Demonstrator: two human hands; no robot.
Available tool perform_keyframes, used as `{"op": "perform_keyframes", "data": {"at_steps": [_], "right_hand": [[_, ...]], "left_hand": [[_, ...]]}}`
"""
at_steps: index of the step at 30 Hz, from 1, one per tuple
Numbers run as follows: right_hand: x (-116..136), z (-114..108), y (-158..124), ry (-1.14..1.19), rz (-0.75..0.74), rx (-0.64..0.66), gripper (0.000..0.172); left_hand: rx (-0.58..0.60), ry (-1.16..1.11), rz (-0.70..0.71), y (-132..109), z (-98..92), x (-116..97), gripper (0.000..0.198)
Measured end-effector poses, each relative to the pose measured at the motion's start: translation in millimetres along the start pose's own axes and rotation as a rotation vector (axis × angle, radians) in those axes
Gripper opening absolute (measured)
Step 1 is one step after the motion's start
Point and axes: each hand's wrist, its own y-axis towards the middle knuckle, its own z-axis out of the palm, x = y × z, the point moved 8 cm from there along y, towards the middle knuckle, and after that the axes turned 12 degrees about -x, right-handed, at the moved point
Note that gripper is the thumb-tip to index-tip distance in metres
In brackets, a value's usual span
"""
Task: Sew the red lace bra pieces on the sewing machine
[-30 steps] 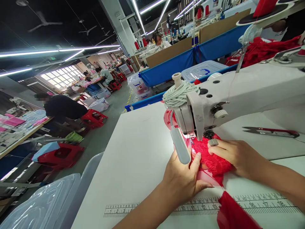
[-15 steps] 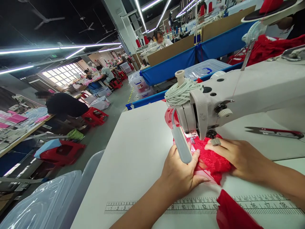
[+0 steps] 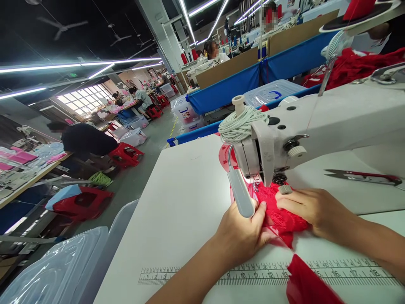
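Observation:
Red lace fabric (image 3: 283, 217) lies bunched under the head of a white sewing machine (image 3: 319, 122). My left hand (image 3: 242, 230) grips the fabric's near left edge, thumb on top, with a grey lamp (image 3: 242, 194) covering part of its fingers. On the right side of the lace, my right hand (image 3: 311, 207) presses with bent fingers, some of them tucked behind a knob and folds. The presser foot (image 3: 255, 186) shows just beyond my left fingertips. A separate-looking red cloth piece (image 3: 308, 283) trails off the near edge, joined at a thin point to the lace.
Thread snips (image 3: 363, 177) lie right of the machine head. A printed ruler (image 3: 253, 274) runs along the near table. Pale cord (image 3: 238, 126) is coiled on the machine. Clear plastic bins (image 3: 72, 261) stand left of the table (image 3: 167, 198). Other people sit at benches beyond.
The lace has shifted slightly under the machine. My left hand's thumb and fingers have drawn closer together, and my right hand has moved slightly to the right.

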Motion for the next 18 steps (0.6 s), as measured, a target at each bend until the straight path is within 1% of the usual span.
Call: {"op": "perform_keyframes", "data": {"at_steps": [4, 8, 12, 15, 18], "right_hand": [[-0.2, -0.7, 2.0, -0.011, -0.01, 0.017, 0.028], [-1.4, -1.0, 1.6, -0.014, -0.002, 0.021, 0.032], [-1.5, -3.0, 2.8, -0.022, -0.018, 0.015, 0.033], [-2.0, -2.7, 3.9, -0.024, -0.046, 0.05, 0.031], [-3.9, -1.1, 3.0, -0.016, -0.059, 0.091, 0.03]], "left_hand": [[-0.042, 0.061, 0.026, -6.3, 1.1, -5.2, 0.075], [-0.072, 0.081, 0.029, -9.6, 0.9, -8.3, 0.083], [-0.099, 0.081, 0.012, -7.7, -1.6, -8.9, 0.09], [-0.113, 0.089, 0.014, -5.8, -3.9, -9.7, 0.091], [-0.1, 0.108, 0.013, -5.7, -3.8, -9.4, 0.092]]}}
